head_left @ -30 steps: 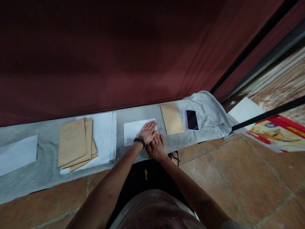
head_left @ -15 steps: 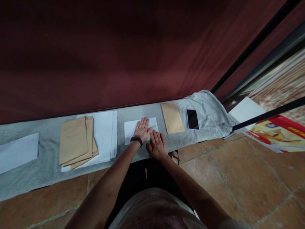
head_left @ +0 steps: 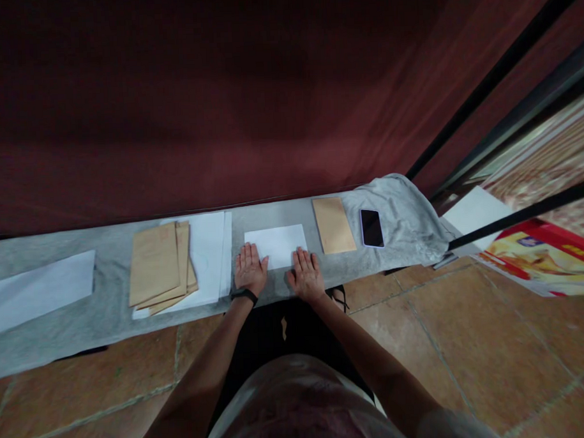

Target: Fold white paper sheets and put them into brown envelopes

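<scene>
A folded white sheet (head_left: 277, 245) lies on the grey cloth (head_left: 108, 315) in front of me. My left hand (head_left: 250, 269), with a black band on the wrist, rests flat and open at the sheet's lower left corner. My right hand (head_left: 306, 274) lies flat and open at its lower right edge, fingertips touching the paper. Neither hand holds anything.
Left of the sheet, a stack of brown envelopes (head_left: 160, 265) lies on white papers (head_left: 207, 247). A single brown envelope (head_left: 334, 224) and a phone (head_left: 371, 228) lie to the right. Another white sheet (head_left: 38, 291) is at far left. A colourful box (head_left: 542, 260) sits on the tiled floor.
My left hand has slid leftward off the sheet's right part to its lower left corner. The right hand stayed near the lower right edge. The sheet is now mostly uncovered.
</scene>
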`<state>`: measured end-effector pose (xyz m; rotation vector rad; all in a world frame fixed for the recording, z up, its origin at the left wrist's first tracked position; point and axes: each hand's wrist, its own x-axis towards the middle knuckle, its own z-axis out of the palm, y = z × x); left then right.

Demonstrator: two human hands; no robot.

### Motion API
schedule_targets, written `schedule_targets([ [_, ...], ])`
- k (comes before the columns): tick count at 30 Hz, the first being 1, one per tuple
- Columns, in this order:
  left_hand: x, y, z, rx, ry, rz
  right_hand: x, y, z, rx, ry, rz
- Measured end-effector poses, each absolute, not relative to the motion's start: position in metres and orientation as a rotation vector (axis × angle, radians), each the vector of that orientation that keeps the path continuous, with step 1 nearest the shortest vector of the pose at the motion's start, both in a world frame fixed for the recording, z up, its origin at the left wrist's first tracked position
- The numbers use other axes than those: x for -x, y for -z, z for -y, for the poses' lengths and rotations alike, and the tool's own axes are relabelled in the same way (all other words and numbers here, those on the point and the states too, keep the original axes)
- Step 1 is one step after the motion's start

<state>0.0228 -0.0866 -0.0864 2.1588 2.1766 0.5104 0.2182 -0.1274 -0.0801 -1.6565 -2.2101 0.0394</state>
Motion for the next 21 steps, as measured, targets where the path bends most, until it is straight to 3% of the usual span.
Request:
schedule_targets([
  [8,-0.022,0.082,0.109,-2.079,-0.501,-2.267,-0.218,0.084,0.128,1.636,0.0,2.215],
  [21,-0.035,0.043,0.113,-2.042,-0.153,-2.272,-0.219,0.094,0.128,1.578,-0.002,2.161],
])
